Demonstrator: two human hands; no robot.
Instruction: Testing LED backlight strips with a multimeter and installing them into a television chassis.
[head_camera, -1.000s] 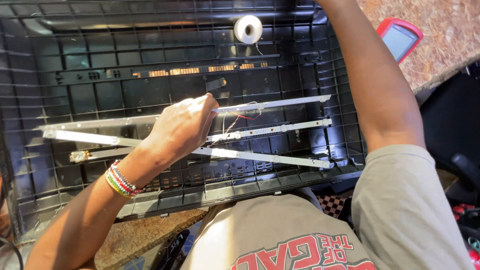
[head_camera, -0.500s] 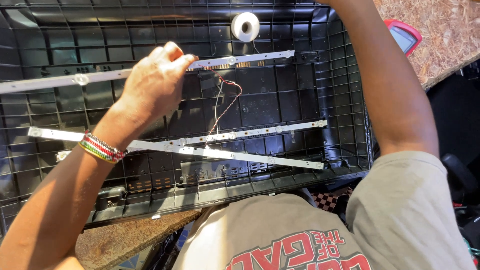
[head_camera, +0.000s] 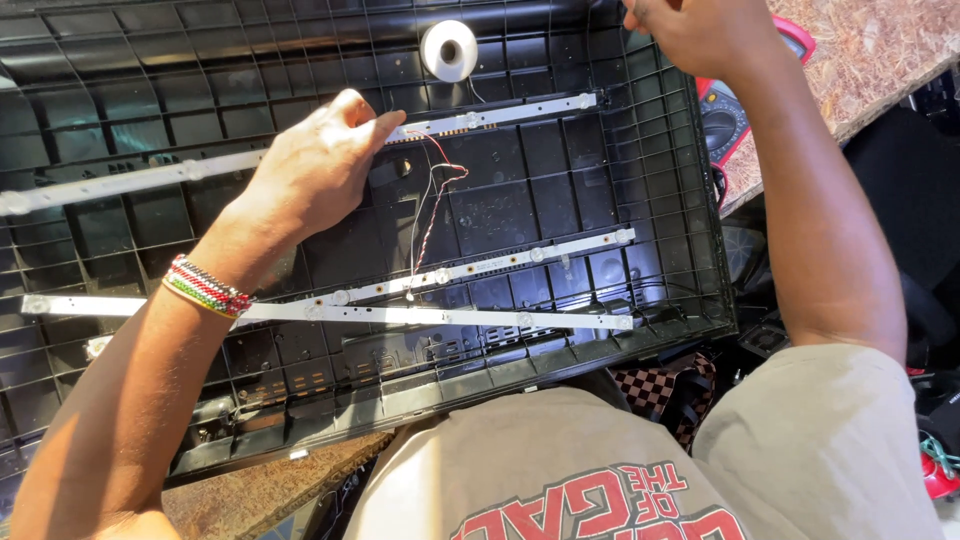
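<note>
White LED strip (head_camera: 300, 150) lies across the upper part of a black ribbed plastic back panel (head_camera: 120, 60), long axis left to right, tilted slightly up toward the right. Left hand (head_camera: 310, 170) rests on it near its middle — fingers (head_camera: 360, 110) curled over the strip's upper edge, seemingly pinching or pressing it; the pictures do not show whether the grip is closed. The strip runs out both ways from those fingers: a long stretch to the left, a shorter one to the right.

Right hand (head_camera: 700, 30) is up at the panel's top right corner, beyond the strip's right end, fingers bunched near the rim; whether they hold anything I cannot tell, as the frame cuts them off. Left hand is the nearer one to the strip.

Count:
- LED strips: three — the upper one under the fingers, a short middle strip (head_camera: 500, 262) and a long lower strip (head_camera: 420, 316), both below the left-hand fingers and lying roughly parallel.
- Thin red and white wires (head_camera: 432, 200): one small bunch, dropping from just right of the fingertips down to the middle strip.
- Roll of white tape (head_camera: 449, 50): one, above and to the right of the fingertips.
- Red meter (head_camera: 725, 120): one, on the chipboard bench (head_camera: 870, 50) just outside the panel, below the right hand.
- Beaded bracelet (head_camera: 207, 287): one, on the left wrist.
</note>
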